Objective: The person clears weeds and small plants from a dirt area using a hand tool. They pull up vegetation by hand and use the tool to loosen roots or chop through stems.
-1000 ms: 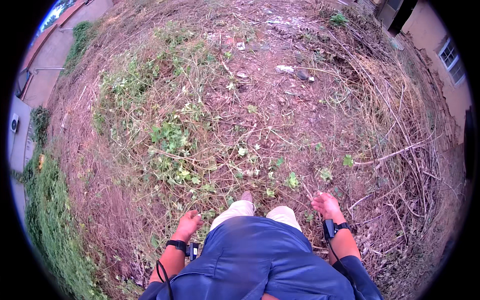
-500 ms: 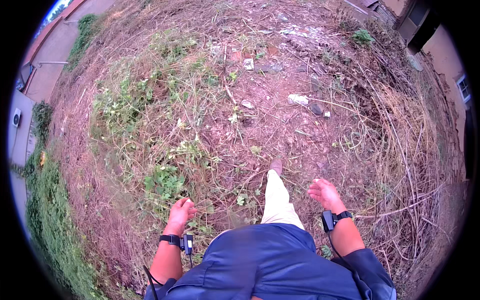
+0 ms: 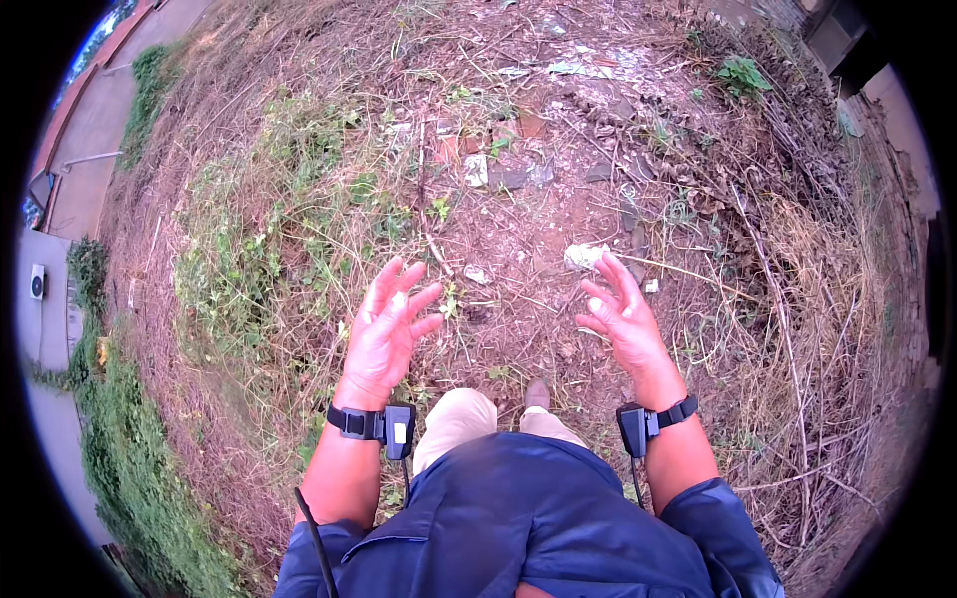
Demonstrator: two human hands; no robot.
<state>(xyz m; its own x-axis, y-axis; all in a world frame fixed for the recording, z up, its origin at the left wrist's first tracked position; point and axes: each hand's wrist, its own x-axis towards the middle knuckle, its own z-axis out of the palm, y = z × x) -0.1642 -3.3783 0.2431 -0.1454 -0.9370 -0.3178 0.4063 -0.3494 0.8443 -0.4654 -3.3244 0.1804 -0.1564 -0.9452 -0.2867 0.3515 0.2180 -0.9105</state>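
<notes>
My left hand (image 3: 387,324) is raised in front of me, palm turned inward, its fingers spread with nothing in them. Opposite it, my right hand (image 3: 620,311) is held up at about the same height, fingers apart and likewise holding nothing. A black strapped device (image 3: 399,431) is on my left wrist, and a similar device (image 3: 634,431) is on the right one. Beyond the right fingertips lies a pale crumpled scrap (image 3: 581,256) on the ground. A smaller whitish piece (image 3: 477,273) lies between the hands, farther out.
Dry stalks and green weeds (image 3: 249,254) cover the ground at the left. Broken bricks (image 3: 447,149) and a pale block (image 3: 476,169) lie ahead. Long dry sticks (image 3: 773,269) and brush stand at the right. Walls (image 3: 150,60) border both sides; ivy (image 3: 140,468) grows at the left.
Both hands have risen forward from beside my body, and their fingers have spread. My legs have stepped, and the ground ahead has come nearer.
</notes>
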